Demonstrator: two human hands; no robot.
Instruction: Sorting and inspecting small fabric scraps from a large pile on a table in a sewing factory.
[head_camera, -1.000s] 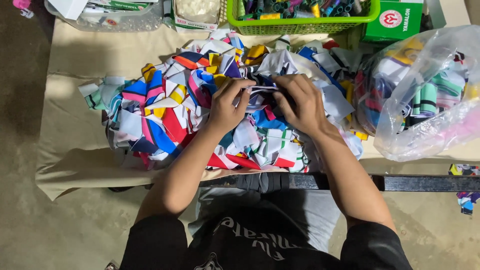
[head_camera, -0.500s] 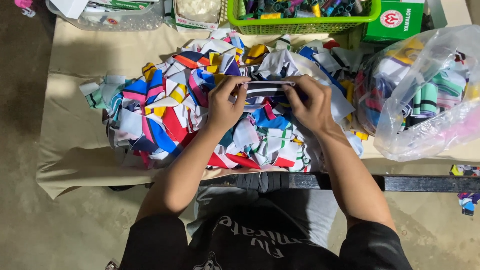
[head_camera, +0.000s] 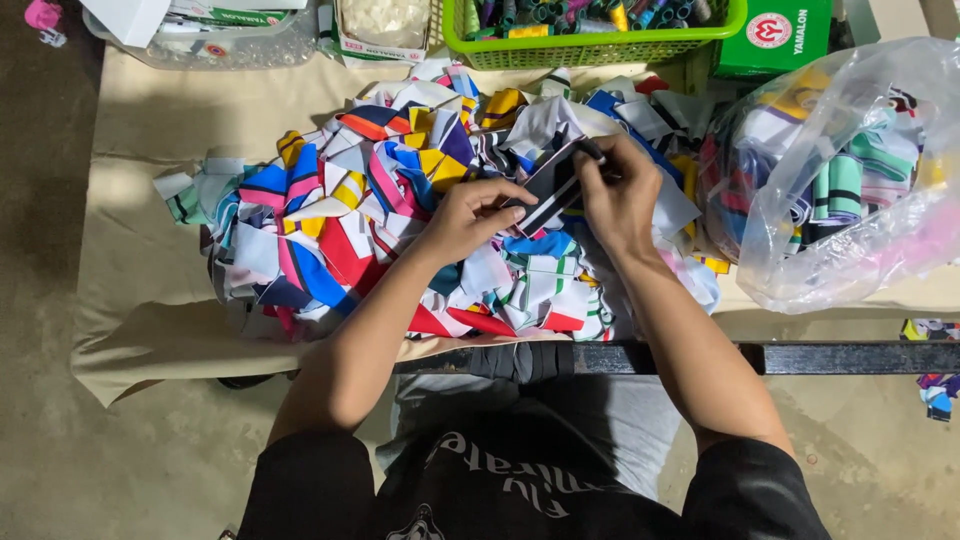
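A big heap of small colourful fabric pieces (head_camera: 340, 230) covers the middle of the table. Above it, both my hands grip one dark striped fabric piece (head_camera: 553, 185) with white bands, stretched on a slant. My left hand (head_camera: 470, 218) pinches its lower left end. My right hand (head_camera: 622, 195) pinches its upper right end, fingers curled over the top corner.
A clear plastic bag (head_camera: 850, 170) stuffed with fabric pieces lies at the right. Along the back stand a green basket (head_camera: 600, 45) of thread spools, a green box (head_camera: 775, 38) and a clear tray (head_camera: 220, 40). Beige paper (head_camera: 130, 300) covers the table; its dark front edge (head_camera: 800, 357) runs near my lap.
My hands lifted the striped piece out of the heap and pulled it taut. It turned from level to slanted, with my right hand moving up and right.
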